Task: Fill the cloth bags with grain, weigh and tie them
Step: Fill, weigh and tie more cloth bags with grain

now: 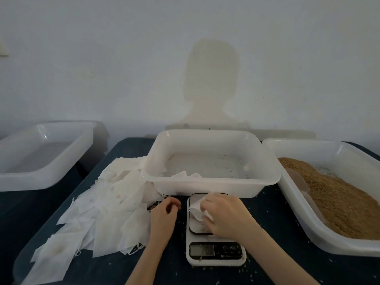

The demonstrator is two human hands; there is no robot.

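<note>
While my right hand (223,218) rests over the platform of the scale (213,241), its fingers are curled round a crumpled cloth bag (197,210), pinching it against the plate; the bag looks limp and I judge it holds little or no grain yet. My left hand (164,214) hangs just beside the scale, fingers loosely curled, gripping nothing that I can see. At the left side of the tabletop (273,239) lies the heap of empty bags (107,206), spilling towards the near-left corner. Behind the scale, at the middle of the far edge, sits a white tray (213,184) with only stray kernels and one bag draped at its near wall. Along the right edge stands the tray of grain (333,243), with the brown grain (339,202) piled high and what may be a scoop (298,182) half buried in it. A third tray (41,177) stands off the far-left corner. I take this to be the start of a bag's round: opening it before filling. Next I would need both hands to spread the mouth, then reach right for grain. The display is too blurred to read.
</note>
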